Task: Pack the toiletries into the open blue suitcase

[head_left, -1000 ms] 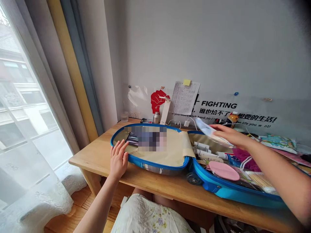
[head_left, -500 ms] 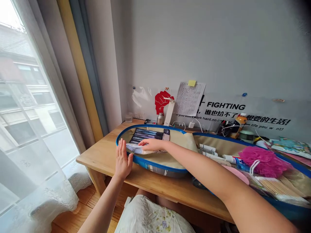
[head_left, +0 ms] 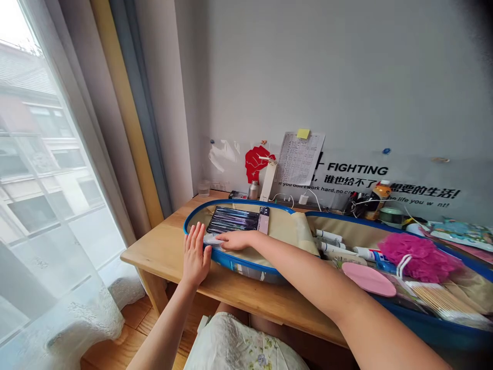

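An unzipped toiletry bag with blue edging lies spread on the desk, its left half in front of me. My left hand stands upright at the near left rim of that half, fingers stretched out. Inside the rim, my right hand has its fingers on a small white packet; the fingers hide part of it. Just beyond lies a flat pack of dark, toothbrush-like sticks with a pale card end.
In the bag's right half are white tubes, a pink bath puff, a pink oval item and a bundle of cotton swabs. Behind stand an orange-capped bottle, a green-lidded jar and a silver bottle.
My right hand has moved slightly down and toward the near rim with the white packet, which now lies lower against the rim. My left hand has hardly moved.
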Available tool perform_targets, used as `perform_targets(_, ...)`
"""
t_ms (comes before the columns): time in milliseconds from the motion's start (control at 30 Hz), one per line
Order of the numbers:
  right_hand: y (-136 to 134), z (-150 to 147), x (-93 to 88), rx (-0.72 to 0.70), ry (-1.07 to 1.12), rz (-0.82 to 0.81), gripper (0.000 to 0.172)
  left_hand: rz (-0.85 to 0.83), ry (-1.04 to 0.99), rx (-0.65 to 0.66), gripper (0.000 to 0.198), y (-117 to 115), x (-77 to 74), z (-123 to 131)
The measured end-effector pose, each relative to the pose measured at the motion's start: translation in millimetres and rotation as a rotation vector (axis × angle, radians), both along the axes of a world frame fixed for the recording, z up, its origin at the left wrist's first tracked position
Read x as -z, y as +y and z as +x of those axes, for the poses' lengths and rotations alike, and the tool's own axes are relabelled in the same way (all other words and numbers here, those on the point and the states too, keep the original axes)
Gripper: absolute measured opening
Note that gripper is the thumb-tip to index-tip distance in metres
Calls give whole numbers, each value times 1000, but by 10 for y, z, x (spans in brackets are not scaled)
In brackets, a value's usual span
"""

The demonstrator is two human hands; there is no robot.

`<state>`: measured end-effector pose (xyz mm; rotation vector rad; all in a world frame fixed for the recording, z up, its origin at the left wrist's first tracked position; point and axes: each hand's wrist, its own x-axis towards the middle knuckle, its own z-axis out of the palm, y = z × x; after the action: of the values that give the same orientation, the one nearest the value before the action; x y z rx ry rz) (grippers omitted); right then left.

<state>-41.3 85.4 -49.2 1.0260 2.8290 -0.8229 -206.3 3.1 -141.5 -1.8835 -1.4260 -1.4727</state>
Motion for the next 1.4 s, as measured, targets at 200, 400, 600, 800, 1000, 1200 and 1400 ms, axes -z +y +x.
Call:
perform_targets(200, -6, -18, 24, 1, -66, -58, 59, -34, 2, -4, 54, -12, -13, -2)
perform_targets(400, -62, -25, 8, -5, -83, -106, 64, -39, 8, -13, 52, -24, -14, 10)
perform_targets(600, -138, -48, 35, 93, -125, -101, 60, -38, 9, -8, 52, -20, -17, 4)
perform_targets(800, -170, -14, -14, 148, -163, -104, 65, -40, 18, -13, 51, -21, -23, -4)
perform_targets(1000, -186, -52, -77, 159, -120, -78, 70, -22, 32, -21, 52, -22, -38, -2)
perform_targets(1200, -87, 402, -550, 318, 22, 133, 75, -61, -8, -18, 53, -19, -38, -16)
perform_targets(1400, -5, 2034, -941, 728, 39, 417, 79, -71, -30, -4, 54, -24, -33, -15)
